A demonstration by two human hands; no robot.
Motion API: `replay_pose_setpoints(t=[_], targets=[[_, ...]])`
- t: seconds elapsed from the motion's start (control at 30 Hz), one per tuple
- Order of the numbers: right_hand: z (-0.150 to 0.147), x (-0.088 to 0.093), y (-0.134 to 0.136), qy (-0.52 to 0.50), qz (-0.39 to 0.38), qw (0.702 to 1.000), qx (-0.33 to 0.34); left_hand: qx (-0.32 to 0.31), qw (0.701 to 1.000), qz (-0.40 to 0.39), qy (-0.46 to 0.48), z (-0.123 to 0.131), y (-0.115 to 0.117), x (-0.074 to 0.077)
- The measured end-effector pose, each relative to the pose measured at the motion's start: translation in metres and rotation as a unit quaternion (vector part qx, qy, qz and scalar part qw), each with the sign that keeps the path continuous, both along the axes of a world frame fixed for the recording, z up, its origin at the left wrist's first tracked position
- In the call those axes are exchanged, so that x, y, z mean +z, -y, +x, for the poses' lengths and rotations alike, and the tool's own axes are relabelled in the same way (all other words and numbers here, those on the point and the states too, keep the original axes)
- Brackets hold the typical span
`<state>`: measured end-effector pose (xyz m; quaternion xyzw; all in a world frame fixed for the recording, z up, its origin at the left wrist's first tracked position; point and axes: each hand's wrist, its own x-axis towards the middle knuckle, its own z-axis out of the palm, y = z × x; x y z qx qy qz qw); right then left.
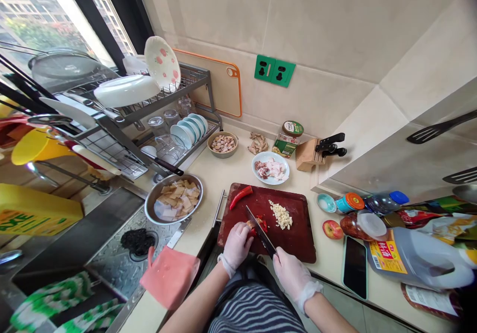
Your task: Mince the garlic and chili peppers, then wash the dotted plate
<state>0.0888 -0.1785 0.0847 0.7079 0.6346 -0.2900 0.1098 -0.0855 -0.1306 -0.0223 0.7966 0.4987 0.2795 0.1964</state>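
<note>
On the dark red cutting board (303,233), my gloved right hand (292,275) grips the black handle of a kitchen knife (261,227). Its blade slants away to the upper left. My left hand (237,245), also in a clear glove, has its fingers curled over a red chili pepper (252,232) at the blade's left side, mostly hidden by the fingers. Small cut red pieces (263,221) lie just right of the blade. Farther right is a pile of chopped garlic (280,215). A whole red chili (241,197) rests at the board's upper left.
Behind the board stand a plate of sliced meat (270,168), a bowl of garlic cloves (222,144), ginger (258,143) and a knife block (308,154). A metal basin (173,199) sits by the sink at left. At right are a phone (355,267), an apple (333,229) and a large jug (421,258).
</note>
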Motion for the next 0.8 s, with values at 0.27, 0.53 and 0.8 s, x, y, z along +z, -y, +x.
replay_pose_setpoints(t=[0.27,0.53,0.8], targets=[[-0.010,-0.026,-0.009,-0.012,0.015,1.000,-0.003,-0.006,1.000,0.021,-0.019,0.000,-0.005,-0.002],[0.007,-0.005,-0.002,-0.022,0.043,0.999,0.007,0.047,0.999,0.020,-0.004,0.003,0.001,-0.005],[-0.004,-0.011,-0.009,-0.009,0.008,1.000,0.013,-0.003,1.000,-0.004,-0.024,-0.005,-0.002,0.007]])
